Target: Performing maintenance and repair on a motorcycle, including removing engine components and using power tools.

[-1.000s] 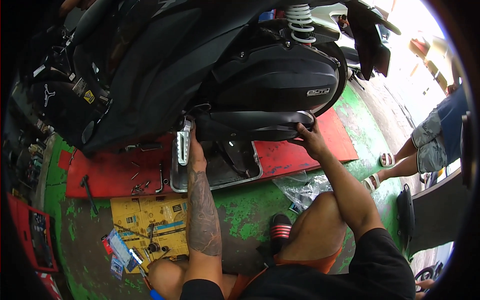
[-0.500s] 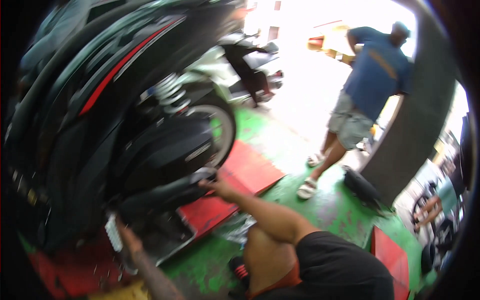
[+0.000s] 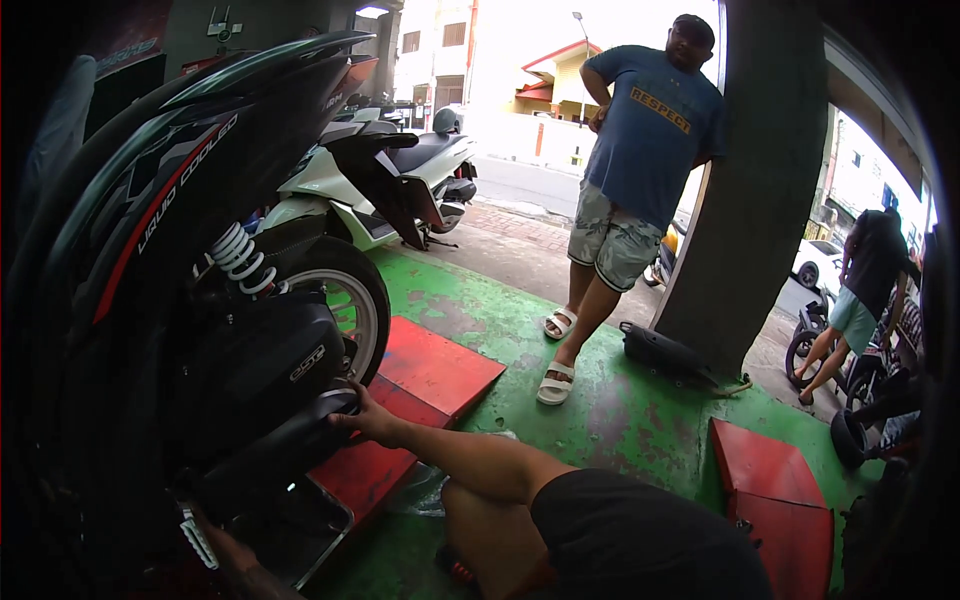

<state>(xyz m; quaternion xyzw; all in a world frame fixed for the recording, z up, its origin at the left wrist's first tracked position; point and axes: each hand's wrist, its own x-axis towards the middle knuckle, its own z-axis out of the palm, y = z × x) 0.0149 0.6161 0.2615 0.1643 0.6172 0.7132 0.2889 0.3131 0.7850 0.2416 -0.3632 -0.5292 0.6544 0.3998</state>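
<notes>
A black motor scooter point(image 3: 250, 345) with a red stripe fills the left side, its rear wheel point(image 3: 378, 310) and white shock spring point(image 3: 240, 255) showing. Low along its side lies a dark exhaust muffler point(image 3: 262, 440). My right hand point(image 3: 372, 415) grips the muffler's rear end, thumb below and fingers curled over the tip. My left hand point(image 3: 228, 550) is in shadow near the muffler's front end, close beside a silver ribbed footpeg point(image 3: 198, 540). Its fingers are hidden behind the peg and in the dark.
Under the scooter is a red platform point(image 3: 400, 455) with a ramp point(image 3: 440, 365). A person point(image 3: 645, 160) in a blue shirt stands by a dark pillar point(image 3: 750, 200), a black part point(image 3: 665, 355) at its foot. A white scooter point(image 3: 400, 180) stands behind; another red ramp point(image 3: 775, 490) lies right.
The view has turned, so the scooter and the standing person appear further left, and the blur is gone. My right hand stays on the muffler's end; my left hand stays near its front.
</notes>
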